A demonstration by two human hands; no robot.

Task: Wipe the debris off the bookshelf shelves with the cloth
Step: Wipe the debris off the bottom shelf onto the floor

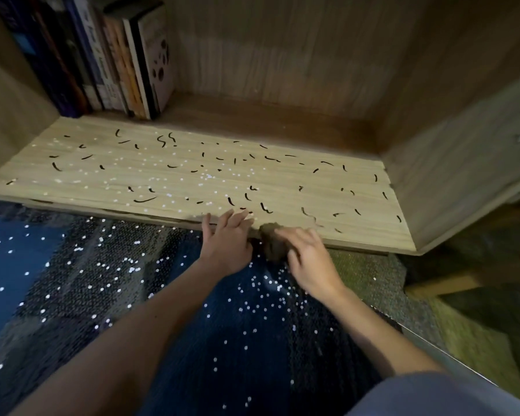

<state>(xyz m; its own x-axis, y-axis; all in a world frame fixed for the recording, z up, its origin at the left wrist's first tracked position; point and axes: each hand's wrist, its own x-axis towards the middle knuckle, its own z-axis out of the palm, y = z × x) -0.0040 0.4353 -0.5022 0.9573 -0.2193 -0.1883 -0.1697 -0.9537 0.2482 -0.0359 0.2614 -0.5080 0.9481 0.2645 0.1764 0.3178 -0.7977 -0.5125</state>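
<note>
Right hand [310, 262] grips bunched brown cloth [270, 242] at light wooden shelf [285, 181] front edge; left hand [227, 247] open, fingers spread, just beside it

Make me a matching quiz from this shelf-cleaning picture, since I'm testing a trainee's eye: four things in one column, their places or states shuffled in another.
Things:
1. books
2. cloth
3. left hand
4. dark strands

Places or states:
A. scattered across the shelf
B. gripped by the right hand at the front edge
C. standing in the back left corner
D. fingers straight, tips on the front edge

Pairs: 1-C, 2-B, 3-D, 4-A
</note>
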